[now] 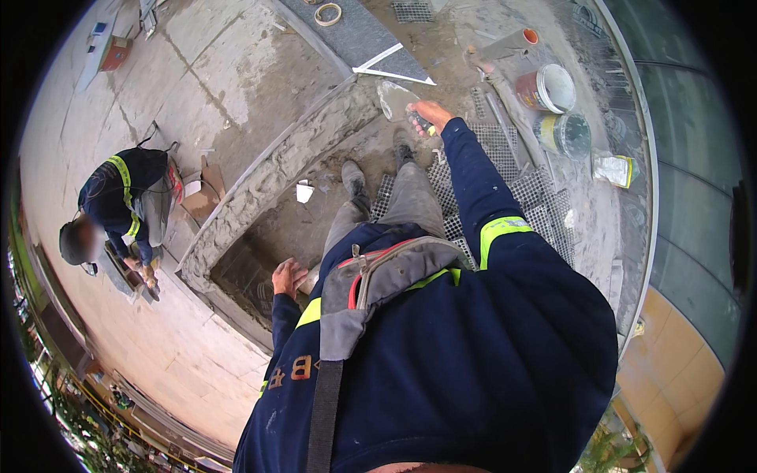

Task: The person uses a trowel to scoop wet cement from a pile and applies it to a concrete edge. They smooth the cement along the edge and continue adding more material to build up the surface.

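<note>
The right grip (430, 117) wraps round a trowel (396, 101), long axis slanting, blade pointing up-left. The left grip (289, 277) I cannot tell.

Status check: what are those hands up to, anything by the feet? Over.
Right hand holding trowel beside mortar strip. Left hand: hold unclear. White fragment near left boot.

Navy sleeves (475, 169) bear bright yellow bands (501, 229).
</note>
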`<action>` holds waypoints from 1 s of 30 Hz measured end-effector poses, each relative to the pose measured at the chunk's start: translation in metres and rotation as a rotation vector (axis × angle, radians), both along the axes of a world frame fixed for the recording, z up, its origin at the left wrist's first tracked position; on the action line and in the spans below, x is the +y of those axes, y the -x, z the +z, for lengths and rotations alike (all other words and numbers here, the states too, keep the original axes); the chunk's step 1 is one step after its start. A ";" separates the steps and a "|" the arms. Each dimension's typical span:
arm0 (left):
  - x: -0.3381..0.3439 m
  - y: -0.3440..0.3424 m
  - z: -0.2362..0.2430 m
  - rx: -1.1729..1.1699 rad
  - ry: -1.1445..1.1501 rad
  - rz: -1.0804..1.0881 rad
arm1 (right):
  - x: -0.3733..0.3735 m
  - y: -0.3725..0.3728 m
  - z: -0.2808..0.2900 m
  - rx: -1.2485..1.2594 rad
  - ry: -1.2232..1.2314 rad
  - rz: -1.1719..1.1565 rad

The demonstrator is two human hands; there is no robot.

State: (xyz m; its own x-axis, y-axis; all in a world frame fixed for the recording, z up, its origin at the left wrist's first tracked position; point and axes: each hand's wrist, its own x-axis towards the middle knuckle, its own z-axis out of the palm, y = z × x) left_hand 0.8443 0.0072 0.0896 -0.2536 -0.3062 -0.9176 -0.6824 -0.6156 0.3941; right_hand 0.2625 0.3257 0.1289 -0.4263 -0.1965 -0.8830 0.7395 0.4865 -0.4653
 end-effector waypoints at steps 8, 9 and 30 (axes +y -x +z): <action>0.003 0.007 0.035 -0.042 0.033 -0.086 | 0.093 -0.002 -0.056 0.494 -0.216 0.441; 0.001 0.009 0.036 -0.044 0.032 -0.110 | 0.100 0.000 -0.057 0.489 -0.221 0.418; 0.000 0.073 0.055 -0.060 0.064 -0.256 | 0.082 -0.036 0.003 0.863 -0.628 0.784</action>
